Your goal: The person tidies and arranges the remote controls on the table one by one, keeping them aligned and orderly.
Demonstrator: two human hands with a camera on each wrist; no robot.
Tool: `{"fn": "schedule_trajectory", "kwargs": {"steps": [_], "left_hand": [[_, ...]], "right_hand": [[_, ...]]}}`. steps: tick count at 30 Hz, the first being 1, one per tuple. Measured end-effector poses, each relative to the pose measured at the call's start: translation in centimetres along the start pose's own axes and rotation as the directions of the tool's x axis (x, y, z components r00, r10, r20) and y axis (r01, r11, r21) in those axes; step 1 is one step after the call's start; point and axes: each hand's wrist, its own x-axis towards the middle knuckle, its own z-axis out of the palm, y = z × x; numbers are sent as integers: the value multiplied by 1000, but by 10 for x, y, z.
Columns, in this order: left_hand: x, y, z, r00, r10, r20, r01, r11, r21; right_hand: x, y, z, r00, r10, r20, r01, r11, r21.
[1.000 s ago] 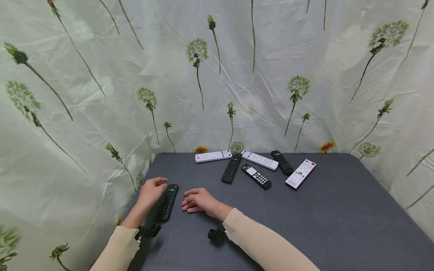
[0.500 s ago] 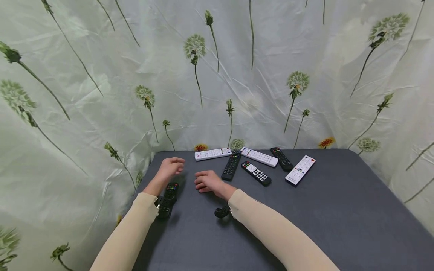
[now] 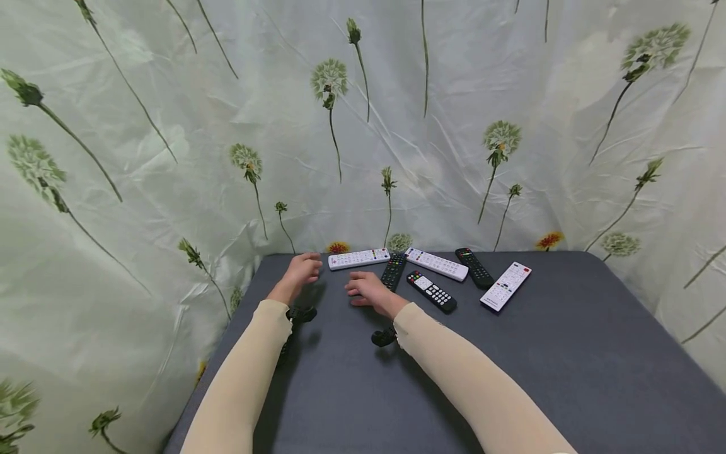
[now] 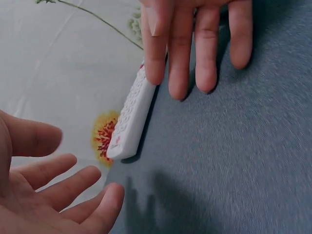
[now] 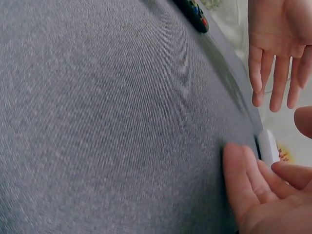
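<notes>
My left hand [image 3: 302, 272] hovers over the far left of the table, fingers loosely spread and holding nothing. Just right of its fingertips lies a white remote control [image 3: 358, 259], whose near end shows beside that hand in the left wrist view. My right hand [image 3: 371, 292] hangs palm inward across from the left, its relaxed fingers also bare of any object. It partly covers a black remote control [image 3: 394, 270] behind it. Beneath my left forearm lies another black remote [image 5: 197, 17], mostly hidden in the head view.
Farther right lie a second white remote [image 3: 437, 264], a black remote with white buttons [image 3: 432, 291], a slim black one [image 3: 474, 267] and a wide white one [image 3: 506, 287]. A flower-printed curtain [image 3: 442, 126] hangs behind the dark grey table [image 3: 539, 372].
Both hands have moved forward and to the right, toward the white remote at the back. My left forearm has passed over the black remote on the left, which stays put.
</notes>
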Motion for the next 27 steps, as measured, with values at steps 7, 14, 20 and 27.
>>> {"fn": "schedule_trajectory", "kwargs": {"steps": [7,14,20,27], "left_hand": [[12,3,16,996,22,81,-10,989,-149],[18,-4,18,995,33,99,-13,980,-199],[25,-6,24,992,56,109,-40,989,-146],[29,0,34,992,84,93,-84,996,-8]], "right_hand": [[1,4,-5,999,-22,41,23,1000,-15],[2,8,-1,994,-72,86,79,993,-90],[2,9,-1,994,-86,61,92,991,-94],[1,8,-1,994,-91,66,97,990,-102]]}}
